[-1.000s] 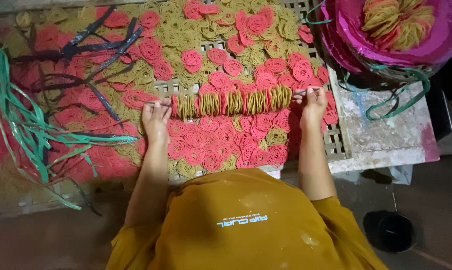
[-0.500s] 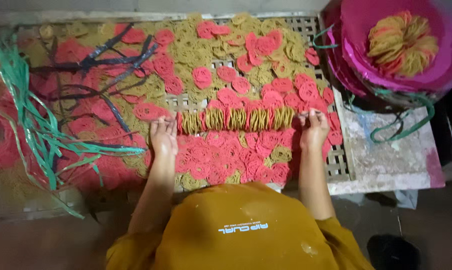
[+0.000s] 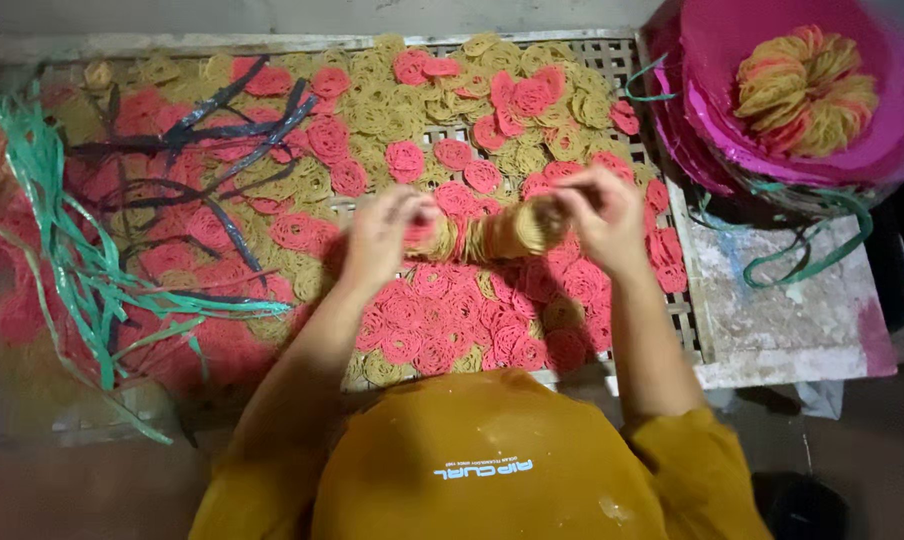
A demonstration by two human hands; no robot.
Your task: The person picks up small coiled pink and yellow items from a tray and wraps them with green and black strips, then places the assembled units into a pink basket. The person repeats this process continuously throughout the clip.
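Both hands, left hand (image 3: 377, 240) and right hand (image 3: 600, 215), press a stack of discs (image 3: 492, 235) endwise between closed fingers.

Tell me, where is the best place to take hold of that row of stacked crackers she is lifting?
Probably at its two ends, pressing inward from left and right. The row of crackers is loose round discs standing on edge, side by side, so only end pressure keeps them together. The left hand and right hand sit at opposite ends, above the rack.
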